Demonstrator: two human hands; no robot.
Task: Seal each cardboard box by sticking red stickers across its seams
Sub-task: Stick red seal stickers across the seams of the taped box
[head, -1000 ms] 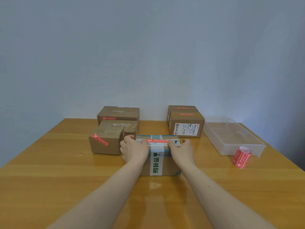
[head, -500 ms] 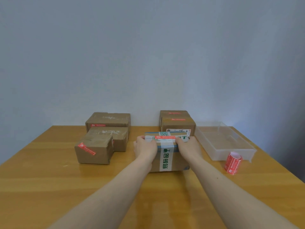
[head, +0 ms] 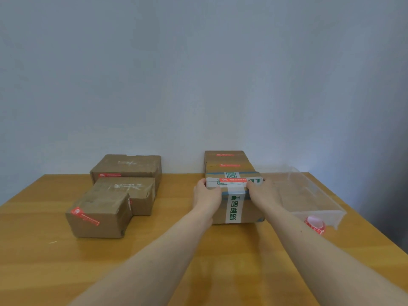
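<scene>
A cardboard box with white-and-green tape (head: 235, 209) stands on the wooden table (head: 44, 250), a red sticker (head: 233, 180) across its top. My left hand (head: 206, 194) grips its left side and my right hand (head: 260, 191) grips its right side. Directly behind it stand two stickered boxes (head: 228, 162), one behind the other. A roll of red stickers (head: 315, 224) lies to the right, partly hidden by my right forearm.
Three brown boxes stand at the left: a front one (head: 99, 217) with a slanted red sticker, a middle one (head: 130, 192) and a rear one (head: 128, 166). A clear plastic tray (head: 309, 195) sits at the right by the table edge. The wall is close behind.
Both hands have slid the taped box away from me and to the right, up against the two stickered boxes at the back. The view has shifted right.
</scene>
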